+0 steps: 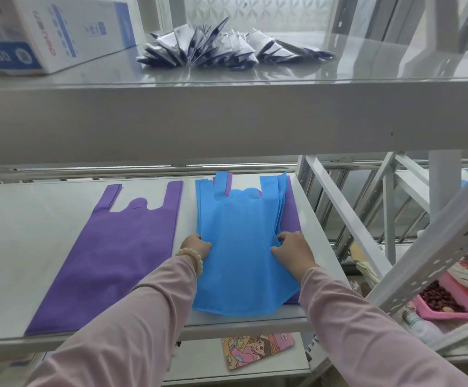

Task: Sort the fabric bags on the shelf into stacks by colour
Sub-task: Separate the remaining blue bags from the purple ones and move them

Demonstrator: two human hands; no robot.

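As the bags lie now, step: mid-sort, parting blue from purple in the mixed pile.
left hand point(196, 245): fingers curled round the left edge of the blue bags point(241, 219).
right hand point(293, 248): thumb on top, fingers curled into the bunched right edge of the same pile.
blue bags: between the two hands, several fanned layers, handles pointing away from the hands.
purple layer point(293, 210): under the blue, showing just beyond the right hand; how many bags it holds I cannot tell.
purple bag point(110, 255): flat on the shelf point(17, 233), left of the left hand, apart from the pile.
next move: probably lift the blue layers together clear of the purple, which belongs with the left-hand bag; thin fabric may drag along.
packets point(213, 48): far beyond both hands, on the upper shelf.
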